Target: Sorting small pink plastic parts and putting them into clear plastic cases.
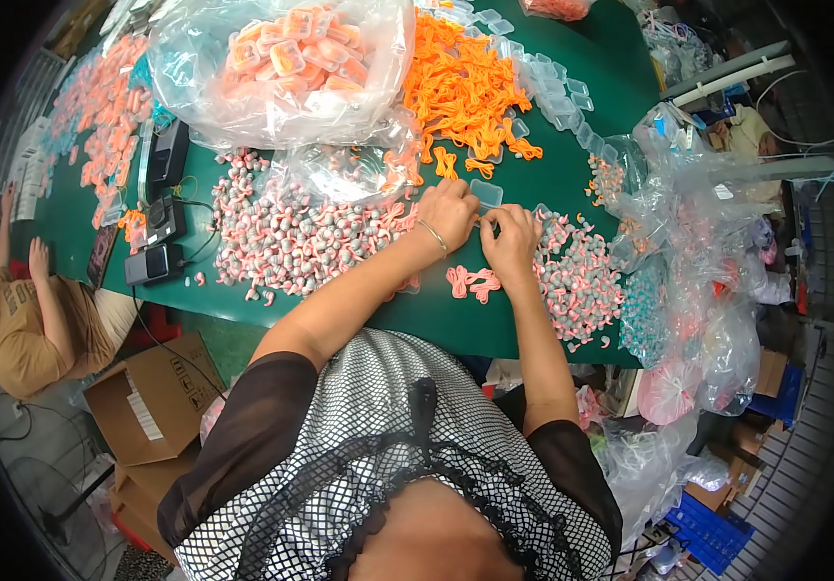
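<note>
My left hand (449, 215) and my right hand (511, 238) are close together over the green table, fingers bent and closed. My right thumb and forefinger pinch something too small to make out; what my left fingers grip is hidden. Just beyond them lies a small clear plastic case (486, 194). An orange cord bundle (447, 163) sits past my left fingers. Pink cord bundles (473, 283) rest between my forearms. Left of my hands spreads a pile of grey-and-pink earplugs (291, 237), and a second earplug pile (579, 281) is right of my right hand.
A big clear bag (194, 82) of filled orange cases stands at the back, beside heaped orange cords (460, 82). Clear cases (554, 92) line the far right. Black devices (153, 263) with cables sit left. A person (49, 329) is at the far left, near a cardboard box (155, 397).
</note>
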